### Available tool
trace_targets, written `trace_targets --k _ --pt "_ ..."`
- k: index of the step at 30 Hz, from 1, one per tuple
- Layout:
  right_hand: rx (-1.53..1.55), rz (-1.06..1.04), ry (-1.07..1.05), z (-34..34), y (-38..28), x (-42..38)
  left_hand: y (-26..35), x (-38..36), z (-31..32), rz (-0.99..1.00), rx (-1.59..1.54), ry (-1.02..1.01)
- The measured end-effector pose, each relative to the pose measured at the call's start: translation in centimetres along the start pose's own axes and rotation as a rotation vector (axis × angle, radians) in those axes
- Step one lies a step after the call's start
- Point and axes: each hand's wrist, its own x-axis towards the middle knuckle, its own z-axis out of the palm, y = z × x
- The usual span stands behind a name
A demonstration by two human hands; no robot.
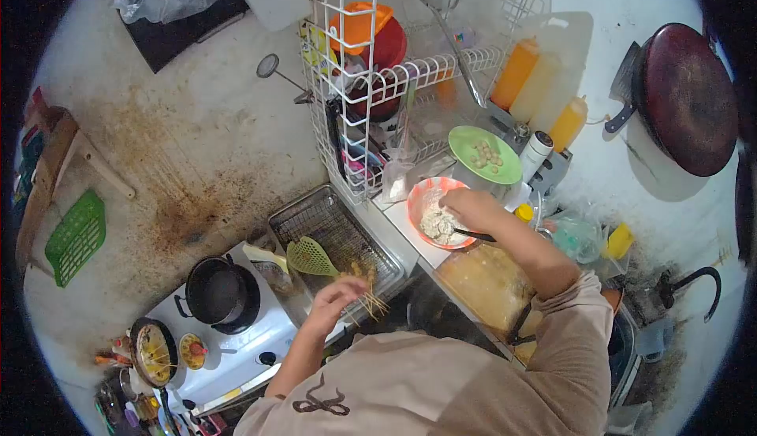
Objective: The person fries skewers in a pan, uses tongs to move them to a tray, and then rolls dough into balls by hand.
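Observation:
My right hand is over an orange-rimmed bowl. Its fingers point down and are drawn together at a pale, flour-like mixture; anything between them is hidden. A dark-handled utensil leans out of the bowl. On the other side my left hand hovers by several wooden skewers with browned food on them, fingers loosely bent and apart. These skewers lie across the near edge of a wire-rack tray. Beside them in the tray rests a green slotted ladle.
A green plate with small round balls stands behind the bowl. A wooden board lies in front of it. To the left are a black pot and a frying pan. A white wire rack rises behind the tray.

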Motion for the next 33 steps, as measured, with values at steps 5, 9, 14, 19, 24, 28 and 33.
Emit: trace_targets --k 5,9,14,19,24,28,33 --pt "-0.188 0.213 -0.251 0.3 -0.4 1.3 -0.3 0.4 -0.5 -0.033 -0.017 -0.019" --pt "-0.139 0.310 0.475 -3.5 2.2 1.6 0.5 0.4 -0.9 -0.008 -0.071 -0.001" --pt "-0.136 0.543 0.191 -4.3 8.0 1.0 0.4 -0.3 -1.5 -0.047 -0.082 0.055" --pt "-0.131 0.593 0.218 -3.5 8.8 0.9 0.5 -0.1 -1.8 -0.014 -0.104 0.035" --pt "-0.052 0.664 0.301 -0.6 12.1 0.9 0.3 -0.2 -1.7 -0.011 -0.077 0.024" --pt "-0.049 0.721 0.312 -0.4 12.4 1.0 0.6 -0.6 -1.6 0.002 -0.058 0.009" --pt "-0.084 0.658 0.278 -3.6 9.5 0.5 0.4 -1.7 -1.8 -0.018 -0.039 0.063"
